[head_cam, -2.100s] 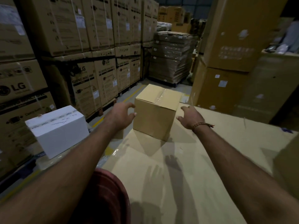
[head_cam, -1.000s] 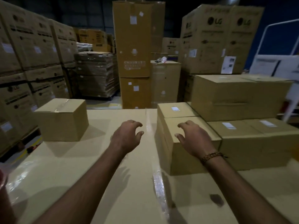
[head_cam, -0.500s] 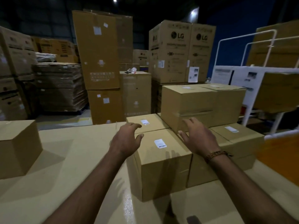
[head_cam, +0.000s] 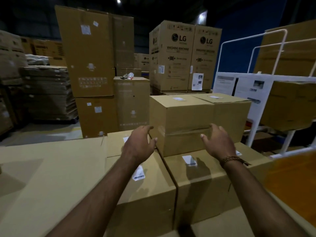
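**Left hand** (head_cam: 139,144): fingers loosely spread, thumb held apart, holding nothing. It sits at the near left corner of the upper carton (head_cam: 181,115); I cannot tell whether my fingertips touch the cardboard.

**Right hand** (head_cam: 219,142): likewise spread and empty, it hovers before the carton's front face, right of centre. A beaded bracelet (head_cam: 230,159) is at the wrist.

**Upper carton:** it stands on the lower tier, mostly over the right lower carton (head_cam: 205,182) and just beside the seam with the left lower carton (head_cam: 150,189). Its right wall appears to touch a neighbouring carton (head_cam: 230,113). A horizontal crease crosses its front face.

**Step in hand, as I judge it:** taking hold of the upper carton to lift it.
- The right wall looks blocked, so I should first draw the carton toward me by its front corners until that side is free.
- I should then set my palms flat on opposite walls, low down and below the crease, where the board should buckle least.
- I should test the weight with a small tilt before lifting.
- I should raise it straight, so that it does not scuff the labels beneath.

**Surroundings:** a broad cardboard surface (head_cam: 51,168) lies to the left, with a white rail trolley (head_cam: 278,53) to the right. Tall washing-machine cartons (head_cam: 172,57) stand behind.
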A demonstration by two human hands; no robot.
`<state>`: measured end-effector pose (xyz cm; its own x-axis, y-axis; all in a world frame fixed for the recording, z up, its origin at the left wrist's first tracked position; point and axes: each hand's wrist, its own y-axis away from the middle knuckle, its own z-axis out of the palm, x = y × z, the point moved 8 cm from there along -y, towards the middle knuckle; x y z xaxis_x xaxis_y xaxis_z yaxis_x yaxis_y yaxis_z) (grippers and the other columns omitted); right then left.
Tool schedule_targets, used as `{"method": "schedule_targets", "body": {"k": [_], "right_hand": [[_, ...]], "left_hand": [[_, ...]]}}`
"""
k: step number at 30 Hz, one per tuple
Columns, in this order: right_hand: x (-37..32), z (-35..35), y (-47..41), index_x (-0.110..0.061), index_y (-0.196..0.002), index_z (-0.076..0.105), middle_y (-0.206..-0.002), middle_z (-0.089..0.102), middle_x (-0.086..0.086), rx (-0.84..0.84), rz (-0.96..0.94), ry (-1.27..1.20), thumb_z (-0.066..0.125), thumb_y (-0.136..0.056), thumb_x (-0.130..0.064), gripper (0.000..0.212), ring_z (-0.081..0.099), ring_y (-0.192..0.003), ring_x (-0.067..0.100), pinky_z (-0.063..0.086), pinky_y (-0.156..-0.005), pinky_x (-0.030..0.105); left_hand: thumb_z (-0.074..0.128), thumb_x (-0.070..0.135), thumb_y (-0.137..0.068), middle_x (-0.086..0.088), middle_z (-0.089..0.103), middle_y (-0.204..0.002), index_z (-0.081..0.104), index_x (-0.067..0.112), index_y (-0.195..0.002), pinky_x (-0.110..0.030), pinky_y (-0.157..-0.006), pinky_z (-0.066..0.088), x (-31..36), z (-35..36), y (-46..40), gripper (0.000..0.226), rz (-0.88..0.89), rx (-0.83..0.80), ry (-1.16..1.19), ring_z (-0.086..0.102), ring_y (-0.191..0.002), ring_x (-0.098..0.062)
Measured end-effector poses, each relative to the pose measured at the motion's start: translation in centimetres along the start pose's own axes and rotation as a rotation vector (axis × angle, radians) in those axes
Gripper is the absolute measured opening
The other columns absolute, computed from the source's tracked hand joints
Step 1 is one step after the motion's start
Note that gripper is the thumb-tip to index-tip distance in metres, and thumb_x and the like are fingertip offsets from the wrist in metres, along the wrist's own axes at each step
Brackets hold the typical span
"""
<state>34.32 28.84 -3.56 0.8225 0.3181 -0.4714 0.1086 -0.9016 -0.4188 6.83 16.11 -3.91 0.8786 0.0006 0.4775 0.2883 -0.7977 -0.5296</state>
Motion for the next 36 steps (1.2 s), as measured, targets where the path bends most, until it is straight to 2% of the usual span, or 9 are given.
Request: {"method": "schedule_targets", "body": {"k": [7,11,14,18,22,25,28,33,36], "right_hand": [[6.8,3.7,-7.7,-0.014,-0.160,0.038,-0.157,0.047,0.015,-0.110,0.060,-0.141,0.065,-0.103,-0.036,0.066,0.047,-0.142,0.035,0.047,-0.112,0.052],[8.0,5.6,-10.3,-0.008,-0.149,0.047,-0.146,0.055,0.016,-0.153,0.015,-0.160,0.066,-0.103,-0.034,0.056,0.053,-0.134,0.035,0.048,-0.106,0.045],[8.6,7.1,-11.3,-0.009,-0.147,0.050,-0.140,0.057,0.014,-0.162,0.005,-0.233,0.069,-0.101,-0.035,0.057,0.056,-0.129,0.035,0.050,-0.105,0.046],[9.0,8.1,-11.4,-0.011,-0.147,0.050,-0.140,0.055,0.010,-0.113,0.041,-0.370,0.073,-0.097,-0.038,0.061,0.057,-0.128,0.033,0.053,-0.104,0.054],[8.9,8.7,-11.0,-0.016,-0.145,0.047,-0.140,0.054,0.008,-0.077,0.063,-0.435,0.080,-0.091,-0.038,0.067,0.058,-0.126,0.031,0.056,-0.100,0.056],[8.5,8.5,-10.5,-0.019,-0.132,0.049,-0.130,0.053,0.005,-0.026,0.025,-0.477,0.087,-0.085,-0.034,0.063,0.059,-0.115,0.028,0.057,-0.094,0.050],[7.9,8.0,-9.9,-0.017,-0.129,0.047,-0.122,0.048,0.001,0.008,-0.027,-0.516,0.091,-0.082,-0.028,0.066,0.057,-0.107,0.025,0.054,-0.089,0.041],[6.2,6.8,-8.9,-0.021,-0.138,0.039,-0.137,0.053,0.004,0.029,-0.099,-0.684,0.088,-0.085,-0.024,0.072,0.058,-0.115,0.020,0.055,-0.093,0.039],[5.0,5.6,-8.2,-0.022,-0.141,0.038,-0.139,0.053,0.003,0.019,-0.123,-0.736,0.087,-0.086,-0.025,0.074,0.058,-0.116,0.019,0.053,-0.092,0.033]], "left_hand": [[0.073,0.039,-0.096,-0.007,0.056,-0.151,0.041,0.017,-0.158,-0.045,-0.107,0.051,0.9,7.5,-3.8,0.073,-0.255,0.012,0.080,0.056,-0.134,-0.027],[0.075,0.035,-0.096,-0.008,0.055,-0.152,0.040,0.018,-0.158,-0.039,-0.105,0.048,1.1,10.2,-4.6,0.073,-0.361,0.058,0.137,0.055,-0.135,-0.029],[0.074,0.030,-0.097,-0.010,0.056,-0.151,0.042,0.015,-0.157,-0.035,-0.106,0.045,1.5,11.0,-4.6,0.069,-0.392,0.093,0.133,0.054,-0.137,-0.029],[0.073,0.026,-0.099,-0.004,0.063,-0.145,0.049,0.019,-0.153,-0.025,-0.096,0.041,2.0,11.6,-4.5,0.060,-0.418,0.108,0.182,0.059,-0.132,-0.025],[0.072,0.028,-0.099,0.002,0.068,-0.137,0.053,0.024,-0.148,-0.028,-0.095,0.046,1.9,11.9,-4.7,0.053,-0.436,0.111,0.187,0.063,-0.126,-0.022],[0.071,0.028,-0.099,0.000,0.068,-0.136,0.054,0.021,-0.147,-0.031,-0.096,0.050,1.8,11.3,-4.6,0.051,-0.474,0.146,0.193,0.064,-0.124,-0.024],[0.069,0.026,-0.101,-0.001,0.068,-0.135,0.056,0.019,-0.144,-0.033,-0.094,0.052,1.8,10.5,-4.3,0.046,-0.488,0.174,0.198,0.064,-0.122,-0.023],[0.065,0.015,-0.102,-0.001,0.066,-0.136,0.054,0.018,-0.148,-0.032,-0.094,0.049,2.2,8.3,-4.0,0.047,-0.510,0.221,0.172,0.062,-0.126,-0.023],[0.065,0.016,-0.103,0.000,0.066,-0.136,0.055,0.018,-0.148,-0.031,-0.094,0.049,2.4,6.3,-3.7,0.046,-0.497,0.259,0.206,0.062,-0.124,-0.023]]}}
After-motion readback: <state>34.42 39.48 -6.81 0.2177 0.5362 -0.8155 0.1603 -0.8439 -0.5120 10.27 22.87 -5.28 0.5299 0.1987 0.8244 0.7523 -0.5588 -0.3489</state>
